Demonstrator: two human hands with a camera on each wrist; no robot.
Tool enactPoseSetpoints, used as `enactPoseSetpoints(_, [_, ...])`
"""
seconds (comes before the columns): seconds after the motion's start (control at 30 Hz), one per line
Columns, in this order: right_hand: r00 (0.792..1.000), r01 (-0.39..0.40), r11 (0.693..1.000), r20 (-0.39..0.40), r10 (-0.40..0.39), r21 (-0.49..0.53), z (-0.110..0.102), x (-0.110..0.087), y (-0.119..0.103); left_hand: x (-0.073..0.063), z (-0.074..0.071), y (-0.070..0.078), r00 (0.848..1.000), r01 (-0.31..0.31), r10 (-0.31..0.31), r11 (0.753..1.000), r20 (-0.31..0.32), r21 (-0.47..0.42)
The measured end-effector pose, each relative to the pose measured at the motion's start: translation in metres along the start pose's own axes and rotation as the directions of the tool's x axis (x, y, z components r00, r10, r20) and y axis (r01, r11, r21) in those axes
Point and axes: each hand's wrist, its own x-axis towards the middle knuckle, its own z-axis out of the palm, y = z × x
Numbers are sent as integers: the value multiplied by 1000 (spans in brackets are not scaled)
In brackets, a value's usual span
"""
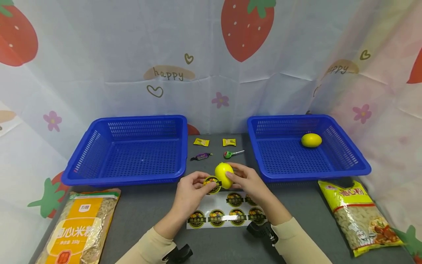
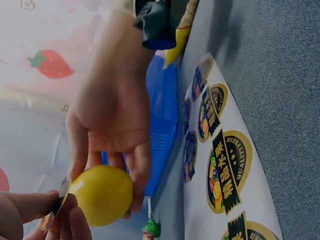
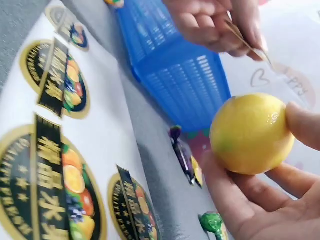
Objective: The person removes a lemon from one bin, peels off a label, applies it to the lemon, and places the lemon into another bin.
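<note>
My right hand (image 1: 247,179) holds a yellow lemon (image 1: 224,175) between thumb and fingers, above the table. Beside it, my left hand (image 1: 191,192) pinches a round black-and-gold fruit sticker (image 1: 212,184) by its edge. In the head view the sticker overlaps the lemon's left side; the right wrist view shows a gap between the sticker and the lemon (image 3: 252,134). Beneath both hands lies a white sheet (image 1: 211,223) bearing several more such stickers (image 2: 225,170). The right forearm and hand cover part of that sheet.
Blue baskets stand at the back left (image 1: 123,179) and back right (image 1: 313,172); a second lemon (image 1: 311,140) lies in the right one. Between them are two yellow-wrapped sweets (image 1: 201,142), a purple candy (image 1: 202,156) and a lollipop (image 1: 229,154). Food bags flank the table, left (image 1: 82,227) and right (image 1: 359,216).
</note>
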Motion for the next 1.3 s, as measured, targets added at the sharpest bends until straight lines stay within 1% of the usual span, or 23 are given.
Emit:
enactPoseSetpoints(0.13, [999, -5, 999, 46, 3, 46, 1, -7, 0, 1, 1, 1, 1000, -9, 9, 1000, -11, -13])
enactPoseSetpoints(0.2, [998, 8, 999, 66, -10, 40, 1, -8, 1, 1, 1, 1, 1000, -21, 21, 1000, -22, -13])
enactPoseSetpoints(0.37, [996, 34, 999, 81, -35, 23, 1, -11, 1, 2, 3, 0, 999, -41, 40, 999, -26, -18])
enactPoseSetpoints(0.6, [993, 39, 997, 110, -47, 72, 3, -15, -1, 2, 5, 0, 999, -37, 36, 999, -19, -39])
enactPoseSetpoints(0.7, [992, 55, 995, 112, -64, 84, 4, -16, -1, 2, 6, 0, 999, -38, 37, 999, -18, -35])
enactPoseSetpoints(0.93, [991, 83, 992, 98, -93, 94, 5, -18, -1, 3, 8, 1, 1000, -26, 26, 997, -4, -72])
enactPoseSetpoints(1.07, [993, 82, 995, 77, -86, 58, 6, -19, -2, 3, 9, 3, 1000, -24, 24, 998, -3, -55])
enactPoseSetpoints(1.2, [994, 86, 996, 66, -87, 13, 8, -19, -1, 3, 10, 5, 999, -38, 38, 999, -2, -36])
enactPoseSetpoints(1.3, [993, 93, 995, 75, -95, 20, 9, -19, 0, 2, 11, 6, 999, -46, 46, 998, 1, -34])
